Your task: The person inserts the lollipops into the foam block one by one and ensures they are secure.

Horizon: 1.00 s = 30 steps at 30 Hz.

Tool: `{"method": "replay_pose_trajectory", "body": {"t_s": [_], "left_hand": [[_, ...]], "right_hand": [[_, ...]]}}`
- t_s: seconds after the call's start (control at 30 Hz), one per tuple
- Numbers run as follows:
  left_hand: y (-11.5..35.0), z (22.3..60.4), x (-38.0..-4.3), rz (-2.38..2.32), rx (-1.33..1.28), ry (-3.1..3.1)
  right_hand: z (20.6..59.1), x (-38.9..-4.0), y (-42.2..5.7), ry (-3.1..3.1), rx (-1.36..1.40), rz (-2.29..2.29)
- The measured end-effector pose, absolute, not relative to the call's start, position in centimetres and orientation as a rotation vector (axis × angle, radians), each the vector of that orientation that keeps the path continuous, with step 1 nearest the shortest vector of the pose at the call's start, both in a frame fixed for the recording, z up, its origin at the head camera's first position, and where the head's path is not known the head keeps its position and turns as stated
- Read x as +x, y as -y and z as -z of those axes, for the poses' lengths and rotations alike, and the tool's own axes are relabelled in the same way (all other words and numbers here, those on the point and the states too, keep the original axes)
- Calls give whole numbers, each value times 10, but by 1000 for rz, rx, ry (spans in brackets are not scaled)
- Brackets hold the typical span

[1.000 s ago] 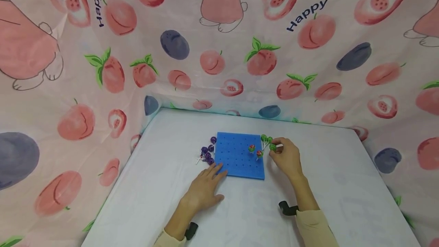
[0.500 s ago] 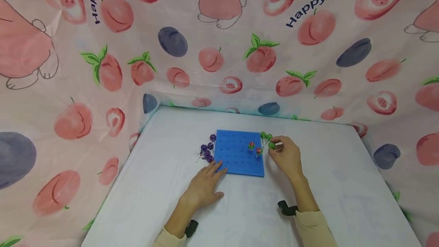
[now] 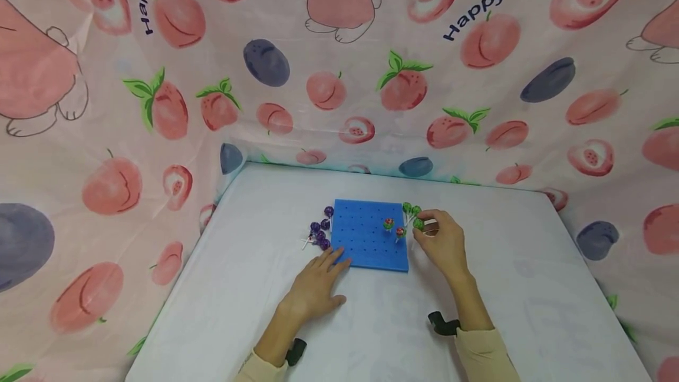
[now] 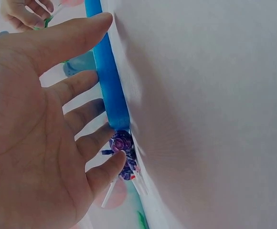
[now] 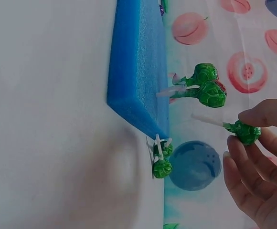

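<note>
Between thumb and fingers my right hand [image 3: 441, 240] pinches a green-wrapped lollipop [image 5: 245, 132] by its head, white stick pointing toward the board in the right wrist view. The blue foam board [image 3: 366, 246], dotted with small holes, lies flat on the table. Two green-and-red lollipops [image 5: 210, 93] stand in its right side on their sticks. My left hand [image 3: 313, 290] is spread, fingertips resting at the board's front left corner. In the left wrist view its little finger is close by the purple lollipops [image 4: 122, 142].
Several purple lollipops [image 3: 315, 227] lie in a loose pile left of the board. More green lollipops [image 5: 162, 168] lie by its right edge. A white cloth covers the table [image 3: 239, 223], and a fruit-printed curtain [image 3: 297, 28] hangs behind and at the sides.
My right hand has turned the green lollipop, its stick swinging from pointing right to out of sight beneath the hand, and has shifted slightly left. My left hand stays at the board.
</note>
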State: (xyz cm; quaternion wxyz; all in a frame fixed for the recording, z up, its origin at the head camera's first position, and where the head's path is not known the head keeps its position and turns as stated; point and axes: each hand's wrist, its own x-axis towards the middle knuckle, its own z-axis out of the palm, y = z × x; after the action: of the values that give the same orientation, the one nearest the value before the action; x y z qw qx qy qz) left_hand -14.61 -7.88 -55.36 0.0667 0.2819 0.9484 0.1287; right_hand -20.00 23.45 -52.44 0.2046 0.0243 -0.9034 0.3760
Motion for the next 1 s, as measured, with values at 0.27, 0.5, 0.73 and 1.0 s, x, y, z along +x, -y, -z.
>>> {"method": "replay_pose_trajectory", "body": {"t_s": [0.27, 0.5, 0.73, 1.0], "left_hand": [[79, 553, -147, -390, 857, -2862], [79, 554, -147, -391, 869, -2871], [79, 554, -147, -393, 863, -2871], [79, 555, -147, -393, 865, -2873]], "right_hand": [[524, -198, -229, 2500, 99, -1062], [523, -196, -225, 2483, 150, -1038], [521, -196, -223, 2456, 207, -1046], [521, -195, -221, 2467, 230, -1047]]}}
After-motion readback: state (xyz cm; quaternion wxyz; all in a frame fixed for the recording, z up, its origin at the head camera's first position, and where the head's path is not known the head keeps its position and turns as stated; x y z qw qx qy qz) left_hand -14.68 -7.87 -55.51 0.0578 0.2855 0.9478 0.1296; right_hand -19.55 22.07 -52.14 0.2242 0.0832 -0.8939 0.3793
